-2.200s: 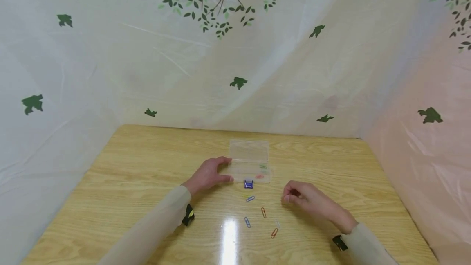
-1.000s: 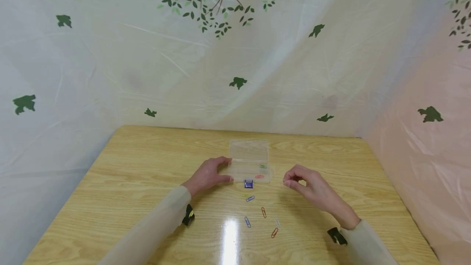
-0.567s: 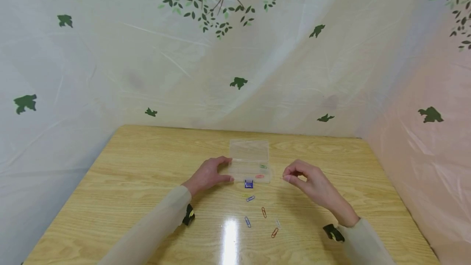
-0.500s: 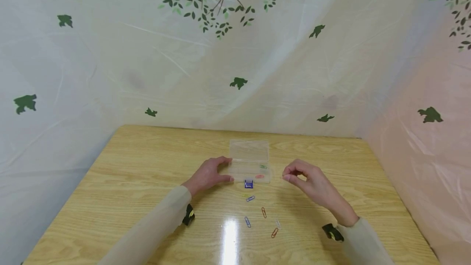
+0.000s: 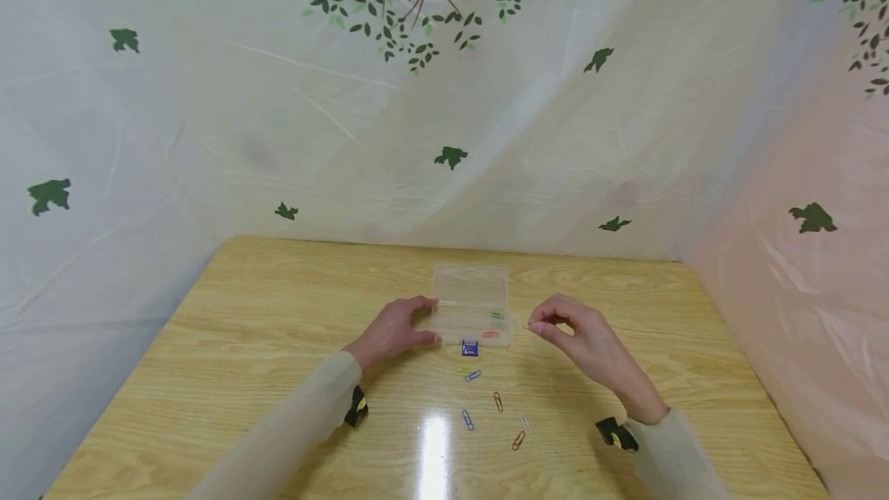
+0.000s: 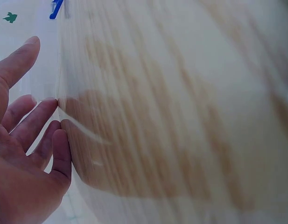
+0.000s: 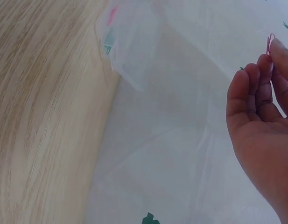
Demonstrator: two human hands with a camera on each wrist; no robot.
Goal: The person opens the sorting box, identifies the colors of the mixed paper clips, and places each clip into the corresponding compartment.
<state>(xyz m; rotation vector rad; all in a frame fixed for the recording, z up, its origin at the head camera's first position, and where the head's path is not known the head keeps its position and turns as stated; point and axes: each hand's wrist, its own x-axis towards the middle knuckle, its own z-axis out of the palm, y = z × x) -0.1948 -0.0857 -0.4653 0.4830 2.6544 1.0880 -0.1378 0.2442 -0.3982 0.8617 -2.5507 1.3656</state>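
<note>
In the head view, a clear plastic box (image 5: 454, 324) lies on the table with its lid (image 5: 471, 285) folded back. A green paper clip (image 5: 496, 315) and a pink paper clip (image 5: 490, 334) are inside its right part. My left hand (image 5: 396, 330) touches the box's left end, thumb and forefinger spread and fairly straight. Just right of the box, my right hand (image 5: 583, 338) pinches a pinkish-red paper clip (image 7: 269, 46) between thumb and forefinger, above the table. A blue clasp (image 5: 470, 348) sticks out at the box's front.
Loose paper clips lie in front of the box: a blue one (image 5: 473, 376) by a yellow one (image 5: 464, 369), another blue one (image 5: 468, 420), two red ones, such as the nearer one (image 5: 518, 440), and a white one (image 5: 524, 423). A leaf-patterned curtain (image 5: 347, 137) borders the wooden table (image 5: 278, 284).
My right hand has risen from the tabletop and come left toward the box, carrying the paper clip. My left hand and the box have stayed where they were.
</note>
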